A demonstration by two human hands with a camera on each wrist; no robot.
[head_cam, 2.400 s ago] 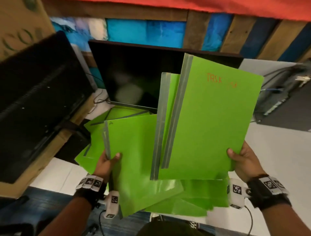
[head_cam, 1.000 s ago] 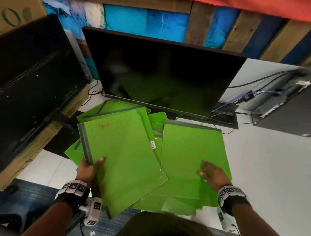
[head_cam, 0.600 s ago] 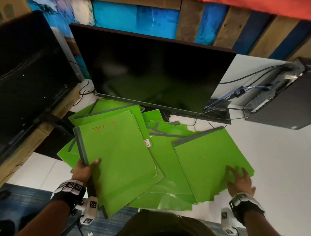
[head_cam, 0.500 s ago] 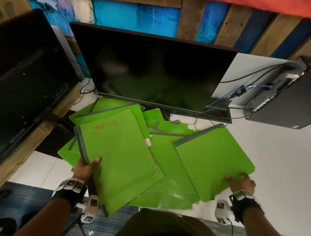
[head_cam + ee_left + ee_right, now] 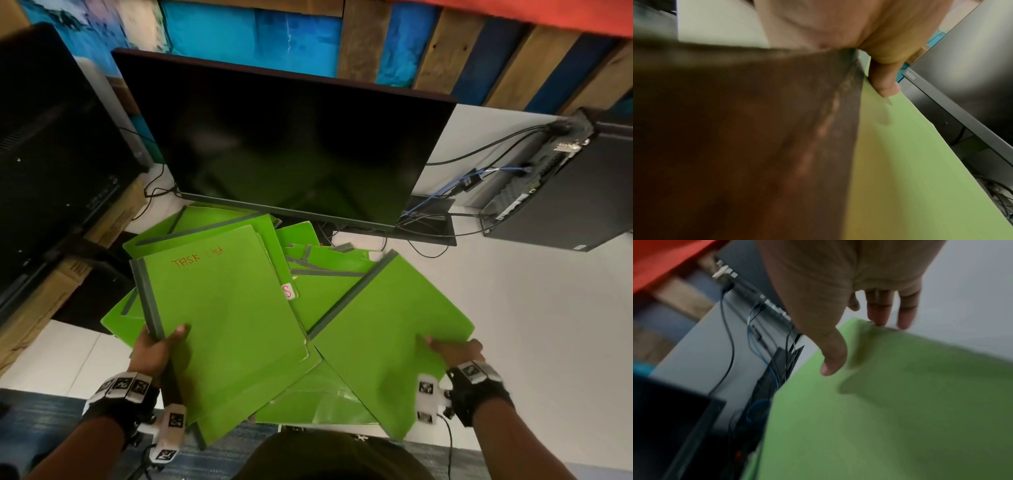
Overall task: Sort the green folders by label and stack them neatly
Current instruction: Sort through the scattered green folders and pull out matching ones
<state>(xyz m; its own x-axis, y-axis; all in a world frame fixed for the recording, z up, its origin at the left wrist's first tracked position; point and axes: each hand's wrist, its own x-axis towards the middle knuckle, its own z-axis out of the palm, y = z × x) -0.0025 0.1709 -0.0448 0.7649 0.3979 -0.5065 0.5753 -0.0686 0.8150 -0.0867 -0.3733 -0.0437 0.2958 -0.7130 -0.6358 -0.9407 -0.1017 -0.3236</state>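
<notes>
Green card is all each hand has: the left hand (image 5: 156, 346) pinches the "TASK" folder (image 5: 222, 318) by its spine, the right hand (image 5: 452, 349) grips a blank folder (image 5: 387, 339) overhanging the white bench (image 5: 548, 325), so either could slip off the loose pile (image 5: 325, 274).

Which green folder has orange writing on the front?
The folder gripped by the left hand reads "TASK" in orange near its top. The folder held by the right hand shows a plain cover.
</notes>
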